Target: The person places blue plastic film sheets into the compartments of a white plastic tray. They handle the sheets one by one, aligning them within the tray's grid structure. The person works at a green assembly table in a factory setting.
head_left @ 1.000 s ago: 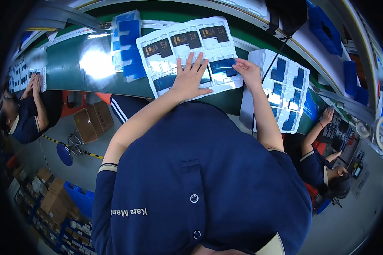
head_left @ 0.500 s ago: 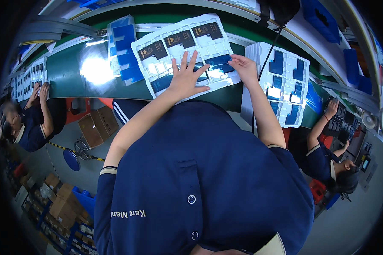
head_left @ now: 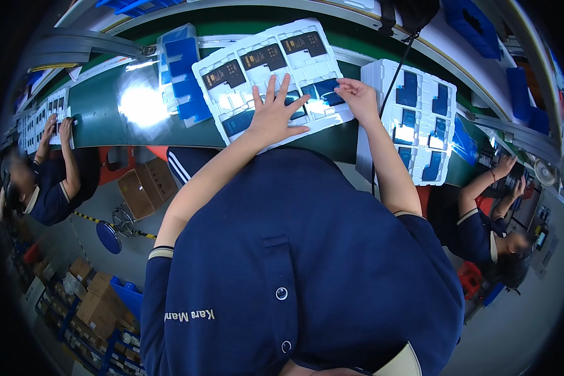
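"White plastic is under your left hand [head_left: 272, 121], which is spread wide over a flat white tray with pockets [head_left: 307, 70]."

"And my right hand [head_left: 358, 100]?"

"Its thumb and finger tips are close together, at the right end of a shiny, dark blue, flat piece [head_left: 323, 92]. That piece sits in the tray's near row, on the right. I can't tell if you are pinching anything thin there."

"How do I do this bit well?"

"I think a light, flat left hand is best, so the tray can't slide. Use just your right fingertips, right at the edge, and go gently so the blue piece doesn't bend."

"What's farther out?"

"Three flat black pieces with a notch [head_left: 263, 57] lie in the far row. A tall stack of white plastic trays [head_left: 365, 113] stands to your right. Blue and clear plastic sheets [head_left: 185, 69] lie on the green table [head_left: 97, 109] to your left."
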A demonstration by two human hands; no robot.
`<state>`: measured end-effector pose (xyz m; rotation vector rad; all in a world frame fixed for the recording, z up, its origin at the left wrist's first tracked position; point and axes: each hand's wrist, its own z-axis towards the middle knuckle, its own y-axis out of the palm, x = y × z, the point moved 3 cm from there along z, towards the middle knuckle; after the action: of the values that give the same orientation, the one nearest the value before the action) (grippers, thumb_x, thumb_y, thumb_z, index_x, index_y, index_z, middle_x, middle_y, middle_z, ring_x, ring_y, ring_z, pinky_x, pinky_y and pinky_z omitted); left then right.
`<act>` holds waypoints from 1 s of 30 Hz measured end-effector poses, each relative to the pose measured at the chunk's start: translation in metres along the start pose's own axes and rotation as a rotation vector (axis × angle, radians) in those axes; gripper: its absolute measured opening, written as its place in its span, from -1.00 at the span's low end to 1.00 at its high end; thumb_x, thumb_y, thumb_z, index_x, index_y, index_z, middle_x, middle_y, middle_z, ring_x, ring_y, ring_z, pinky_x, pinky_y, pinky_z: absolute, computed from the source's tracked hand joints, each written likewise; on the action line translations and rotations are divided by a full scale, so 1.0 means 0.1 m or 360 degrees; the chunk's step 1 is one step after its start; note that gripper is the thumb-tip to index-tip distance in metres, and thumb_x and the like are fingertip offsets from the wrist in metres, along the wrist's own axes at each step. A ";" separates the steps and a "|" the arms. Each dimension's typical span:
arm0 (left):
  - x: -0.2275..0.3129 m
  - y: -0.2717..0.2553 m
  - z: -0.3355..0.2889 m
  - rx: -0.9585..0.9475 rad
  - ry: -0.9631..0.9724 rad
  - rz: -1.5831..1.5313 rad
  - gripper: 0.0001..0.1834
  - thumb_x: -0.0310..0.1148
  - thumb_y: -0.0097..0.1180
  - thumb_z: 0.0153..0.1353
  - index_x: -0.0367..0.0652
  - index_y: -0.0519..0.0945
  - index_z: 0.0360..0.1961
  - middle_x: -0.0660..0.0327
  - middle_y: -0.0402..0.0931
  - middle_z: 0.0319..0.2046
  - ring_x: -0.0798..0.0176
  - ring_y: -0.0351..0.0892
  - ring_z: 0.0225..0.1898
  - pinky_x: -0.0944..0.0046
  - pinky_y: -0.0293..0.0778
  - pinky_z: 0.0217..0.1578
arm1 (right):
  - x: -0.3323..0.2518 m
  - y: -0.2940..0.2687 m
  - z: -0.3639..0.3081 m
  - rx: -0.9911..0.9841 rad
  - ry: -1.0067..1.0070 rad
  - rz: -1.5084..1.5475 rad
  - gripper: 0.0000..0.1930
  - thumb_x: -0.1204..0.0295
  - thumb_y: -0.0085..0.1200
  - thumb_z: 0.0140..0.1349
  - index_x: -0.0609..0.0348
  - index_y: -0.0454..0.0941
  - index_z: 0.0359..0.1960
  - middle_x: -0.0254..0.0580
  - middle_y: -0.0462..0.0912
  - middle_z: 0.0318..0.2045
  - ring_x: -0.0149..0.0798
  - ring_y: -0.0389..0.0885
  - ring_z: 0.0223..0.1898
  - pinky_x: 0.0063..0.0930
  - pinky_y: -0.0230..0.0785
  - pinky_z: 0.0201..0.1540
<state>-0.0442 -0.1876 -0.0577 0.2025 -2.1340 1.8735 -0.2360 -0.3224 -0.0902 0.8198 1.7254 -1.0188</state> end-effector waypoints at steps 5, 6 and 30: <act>0.01 -0.02 0.00 0.0015 0.0002 0.0001 -0.22 0.27 0.11 -0.01 0.37 0.27 0.26 -0.12 -0.23 0.37 -0.34 -0.39 0.37 -0.55 -0.33 0.13 | 0.00 0.05 0.01 0.0054 -0.0117 -0.0329 -0.68 0.54 0.25 -0.04 0.22 0.61 -0.16 -0.17 0.63 -0.41 -0.40 0.59 -0.40 -0.58 0.44 -0.24; 0.01 -0.04 0.00 0.0001 -0.0010 0.0008 -0.24 0.25 0.10 0.01 0.38 0.26 0.26 -0.11 -0.22 0.37 -0.32 -0.38 0.38 -0.55 -0.33 0.14 | 0.00 0.07 0.01 0.0042 -0.0142 -0.0404 -0.64 0.54 0.24 -0.04 0.21 0.59 -0.12 -0.12 0.62 -0.37 -0.34 0.61 -0.37 -0.52 0.46 -0.23; -2.14 -0.11 -1.14 0.1154 -0.1565 -0.0571 -0.81 -0.36 0.19 0.10 -0.32 0.60 -0.46 -0.03 0.53 -0.62 0.00 0.54 -0.54 0.12 0.41 -0.44 | -1.09 0.98 -0.30 -0.0235 -0.0674 -0.0929 -0.31 0.50 0.25 -0.03 0.14 0.24 0.20 0.03 0.25 0.09 -0.07 0.51 -0.21 -0.37 0.46 -0.19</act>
<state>0.1760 -0.0950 -0.1011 1.8260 -1.4880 2.4751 -0.1268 -0.2616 -0.0081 -0.0214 1.6645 -1.3122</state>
